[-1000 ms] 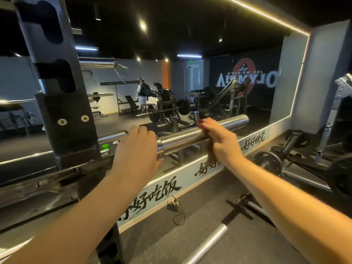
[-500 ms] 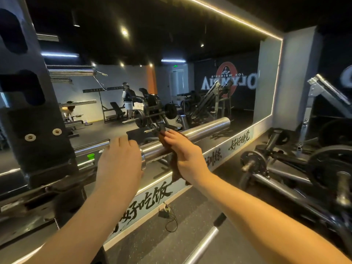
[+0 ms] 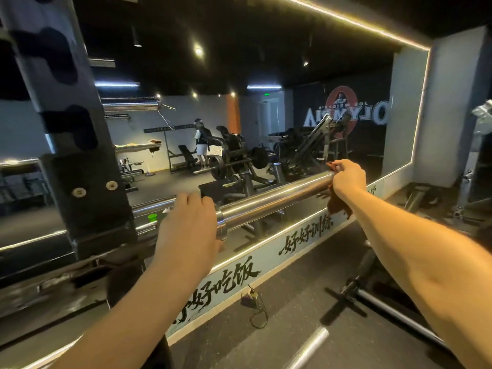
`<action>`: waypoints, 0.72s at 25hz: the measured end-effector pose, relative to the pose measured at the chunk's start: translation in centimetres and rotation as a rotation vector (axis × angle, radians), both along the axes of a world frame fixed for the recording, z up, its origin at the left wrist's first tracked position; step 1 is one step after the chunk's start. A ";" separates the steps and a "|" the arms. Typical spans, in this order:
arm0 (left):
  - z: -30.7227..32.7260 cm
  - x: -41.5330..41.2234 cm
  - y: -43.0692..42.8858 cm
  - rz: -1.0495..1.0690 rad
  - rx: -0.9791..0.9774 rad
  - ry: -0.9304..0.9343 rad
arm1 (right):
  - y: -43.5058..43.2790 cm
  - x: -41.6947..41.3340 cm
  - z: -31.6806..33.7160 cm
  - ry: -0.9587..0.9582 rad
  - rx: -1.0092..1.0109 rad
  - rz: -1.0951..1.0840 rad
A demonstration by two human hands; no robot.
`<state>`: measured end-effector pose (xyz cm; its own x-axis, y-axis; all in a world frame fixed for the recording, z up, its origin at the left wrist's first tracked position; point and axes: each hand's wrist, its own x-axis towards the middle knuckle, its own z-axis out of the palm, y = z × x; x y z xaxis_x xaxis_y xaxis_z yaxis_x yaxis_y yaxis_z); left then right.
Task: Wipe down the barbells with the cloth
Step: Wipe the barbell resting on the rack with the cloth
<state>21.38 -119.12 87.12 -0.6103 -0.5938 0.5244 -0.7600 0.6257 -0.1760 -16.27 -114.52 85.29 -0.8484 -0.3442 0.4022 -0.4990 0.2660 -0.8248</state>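
A chrome barbell [image 3: 271, 201] lies across a black rack upright [image 3: 87, 198], its bare sleeve pointing right toward a wall mirror. My left hand [image 3: 186, 230] grips the bar just inside the sleeve collar. My right hand [image 3: 346, 178] is wrapped round the sleeve's far end with a dark brownish cloth [image 3: 336, 202] pinched against the metal; part of the cloth hangs below the bar.
A large wall mirror [image 3: 292, 115] reflects gym machines and a standing person. Another bar [image 3: 308, 350] lies on the floor below. A plate-loaded machine [image 3: 426, 198] stands at the right. A cable [image 3: 257, 310] trails on the floor by the wall.
My right hand has slid with the cloth along the sleeve from near the collar out to its far end. My left hand has kept its grip by the collar.
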 end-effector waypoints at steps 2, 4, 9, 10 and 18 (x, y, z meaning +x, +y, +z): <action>0.2 0.2 -0.1 -0.014 0.016 -0.009 | -0.2 1.6 -0.3 0.000 -0.031 -0.015; 0.8 0.3 -0.7 -0.035 0.076 -0.002 | -0.3 4.9 -1.1 -0.006 -0.078 0.057; 3.8 0.7 -2.4 -0.056 0.480 -0.028 | -0.6 19.3 -3.5 0.187 -0.221 0.444; 4.3 0.7 -2.5 -0.070 0.549 -0.026 | -0.6 22.4 -4.1 0.242 -0.239 0.519; 1.3 1.2 -1.4 -0.080 0.245 0.143 | 0.7 13.6 -3.2 0.189 -0.135 0.411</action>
<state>22.62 -120.49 88.46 -0.5907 -0.6660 0.4556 -0.7125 0.6955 0.0929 -2.67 -113.77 82.07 -0.5602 -0.5703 0.6008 -0.6854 -0.0881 -0.7228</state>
